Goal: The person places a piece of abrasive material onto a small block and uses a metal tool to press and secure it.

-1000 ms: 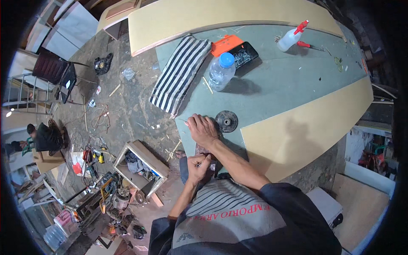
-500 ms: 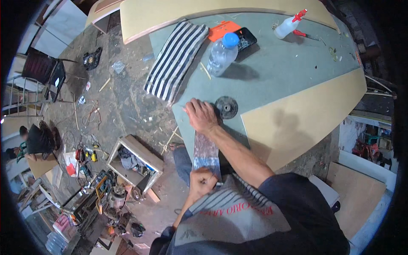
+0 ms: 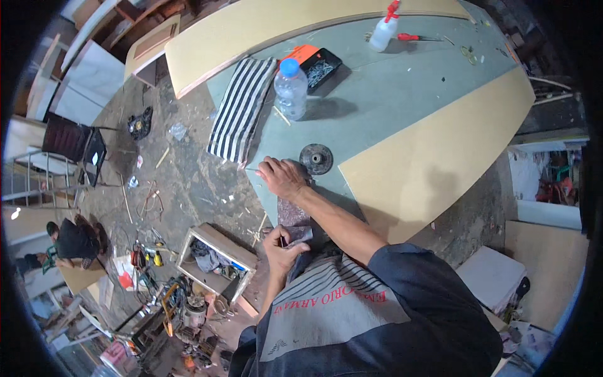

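A worn reddish-brown strip with a greyish end runs between my two hands at the near-left corner of the green-grey tabletop. My right hand curls over its far end, fingers bent, and a thin pale tip sticks out by the fingertips. Close to my body, my left hand grips the near end, thumb across it. A small dark bit shows between the left fingers; I cannot make it out. Just right of my right hand lies a round black disc pad with a central hole.
A clear bottle with a blue cap, a striped cloth piece, a black tray of screws, a white squeeze bottle and a red-handled screwdriver lie beyond. An open wooden box stands left; another person crouches at far left.
The view has shifted, so the table items sit further left. My left hand has moved up towards my right hand and turned, thumb now visible, and the strip's near end looks bent.
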Available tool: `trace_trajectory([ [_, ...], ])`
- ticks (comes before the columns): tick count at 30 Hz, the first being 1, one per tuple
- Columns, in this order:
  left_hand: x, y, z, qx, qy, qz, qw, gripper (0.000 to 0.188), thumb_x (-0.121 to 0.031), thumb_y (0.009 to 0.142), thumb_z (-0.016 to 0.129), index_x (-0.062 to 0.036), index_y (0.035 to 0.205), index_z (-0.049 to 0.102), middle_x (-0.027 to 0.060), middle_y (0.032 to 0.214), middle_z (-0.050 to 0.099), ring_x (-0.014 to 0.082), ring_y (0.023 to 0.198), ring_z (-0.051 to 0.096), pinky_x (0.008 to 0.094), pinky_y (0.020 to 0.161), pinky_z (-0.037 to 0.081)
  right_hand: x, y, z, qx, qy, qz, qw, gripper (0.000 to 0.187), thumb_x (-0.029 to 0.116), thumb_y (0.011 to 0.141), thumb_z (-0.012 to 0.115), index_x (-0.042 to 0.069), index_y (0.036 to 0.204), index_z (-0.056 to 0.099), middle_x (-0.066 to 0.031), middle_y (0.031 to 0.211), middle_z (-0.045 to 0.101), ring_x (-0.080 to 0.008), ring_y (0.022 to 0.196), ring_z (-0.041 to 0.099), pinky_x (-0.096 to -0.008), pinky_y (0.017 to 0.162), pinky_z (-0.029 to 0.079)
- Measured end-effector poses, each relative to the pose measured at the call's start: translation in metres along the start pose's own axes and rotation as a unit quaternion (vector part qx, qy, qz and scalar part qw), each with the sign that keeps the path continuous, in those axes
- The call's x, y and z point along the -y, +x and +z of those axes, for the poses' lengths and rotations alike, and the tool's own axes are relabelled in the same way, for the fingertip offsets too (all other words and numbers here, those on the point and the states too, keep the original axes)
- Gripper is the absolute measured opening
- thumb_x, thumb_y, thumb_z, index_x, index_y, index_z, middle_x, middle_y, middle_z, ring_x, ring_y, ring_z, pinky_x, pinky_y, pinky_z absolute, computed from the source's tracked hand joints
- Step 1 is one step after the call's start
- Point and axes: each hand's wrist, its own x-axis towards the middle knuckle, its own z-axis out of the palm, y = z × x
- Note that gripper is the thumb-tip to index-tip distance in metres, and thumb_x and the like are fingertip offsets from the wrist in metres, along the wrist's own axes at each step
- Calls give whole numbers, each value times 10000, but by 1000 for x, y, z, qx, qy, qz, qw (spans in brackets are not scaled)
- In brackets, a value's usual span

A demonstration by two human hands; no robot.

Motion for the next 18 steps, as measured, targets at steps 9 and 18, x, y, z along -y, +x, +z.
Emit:
trace_trajectory([
  [9, -11, 35, -11, 49, 183, 83, 978, 433, -117, 717, 896, 5, 1027, 619, 64, 915, 662, 157, 885, 615, 298, 833, 489, -30, -71, -86, -75, 256, 252, 930, 133, 182, 990, 580, 56, 1036, 570, -168, 863, 620, -354, 796, 649, -429, 667, 490],
  [18, 16, 55, 5, -68, -65, 12, 996, 181, 4, 900, 725, -40, 1031, 608, 5, 949, 662, 64, 848, 606, 220, 753, 494, -40, -163, -116, -32, 369, 328, 869, 141, 124, 983, 603, -2, 1041, 583, -30, 790, 587, -96, 746, 524, -283, 661, 443],
])
